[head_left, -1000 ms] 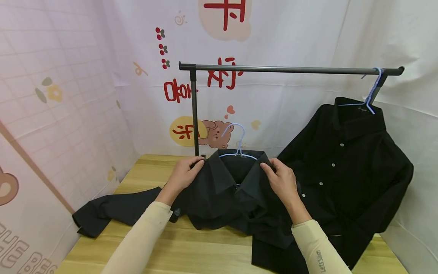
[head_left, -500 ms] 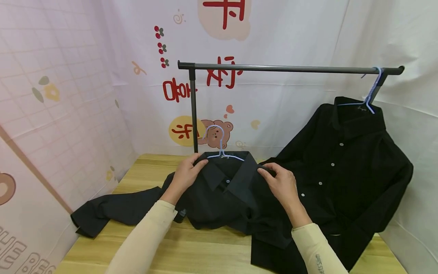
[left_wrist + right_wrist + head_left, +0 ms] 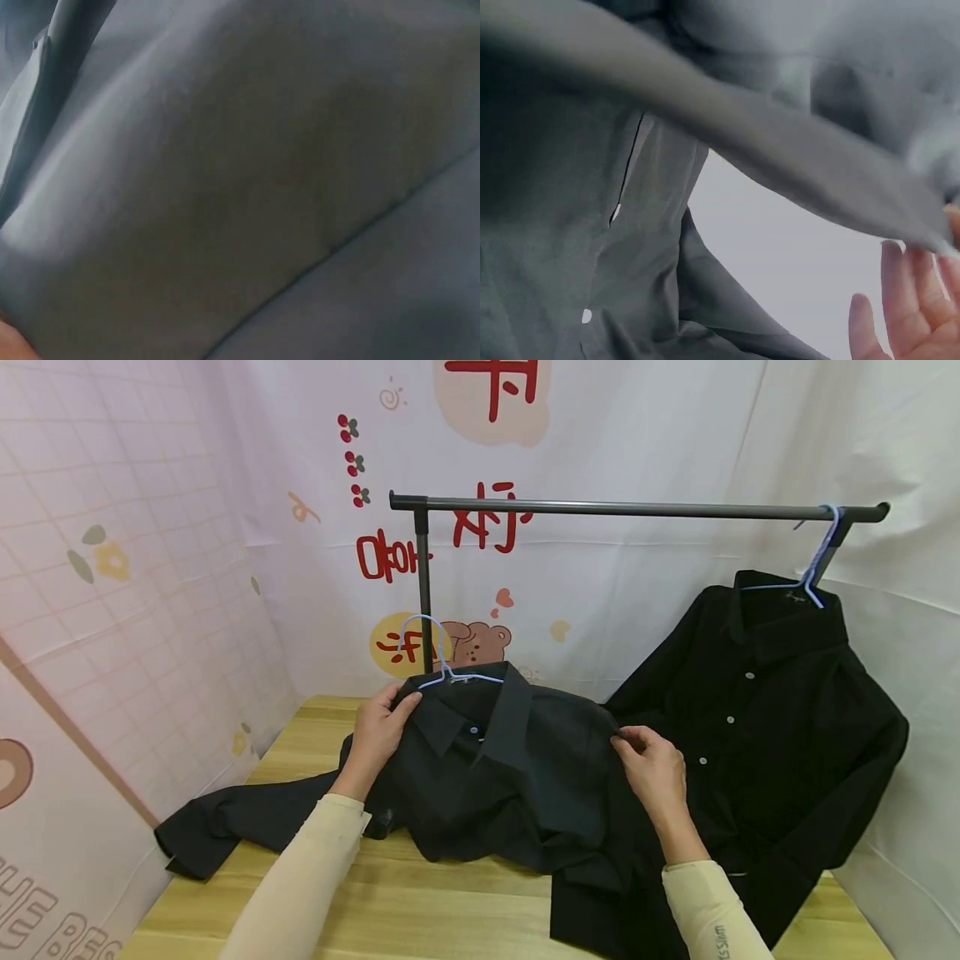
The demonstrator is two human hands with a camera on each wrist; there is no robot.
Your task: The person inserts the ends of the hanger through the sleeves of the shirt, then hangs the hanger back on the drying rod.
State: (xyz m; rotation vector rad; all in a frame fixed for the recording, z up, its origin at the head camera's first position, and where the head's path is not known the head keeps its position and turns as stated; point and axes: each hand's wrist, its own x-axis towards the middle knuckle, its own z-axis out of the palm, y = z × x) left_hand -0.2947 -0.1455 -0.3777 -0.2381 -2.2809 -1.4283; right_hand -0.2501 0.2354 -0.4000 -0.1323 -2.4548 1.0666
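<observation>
A black button shirt (image 3: 555, 768) lies bunched on the wooden table, its collar raised toward the back. The blue hook of a hanger (image 3: 445, 662) stands up out of the collar, and the hanger's arms run inside the shirt. My left hand (image 3: 377, 732) pinches the shirt beside the collar, at the left shoulder. My right hand (image 3: 654, 770) pinches the right shoulder near its outer end, thumb against fingers. Dark cloth fills most of the left wrist view. In the right wrist view a fold of shirt cloth (image 3: 780, 142) runs to the fingers.
A dark metal clothes rail (image 3: 600, 510) stands behind. A second black shirt (image 3: 780, 710) hangs at its right end on a blue hanger (image 3: 813, 556). One sleeve (image 3: 225, 827) of the lying shirt stretches left across the table (image 3: 442, 914). White printed curtains enclose the back and sides.
The hanger hook and collar have shifted left and slightly up. My right hand has slid outward along the right shoulder, spreading it. My left hand has moved a little left and up.
</observation>
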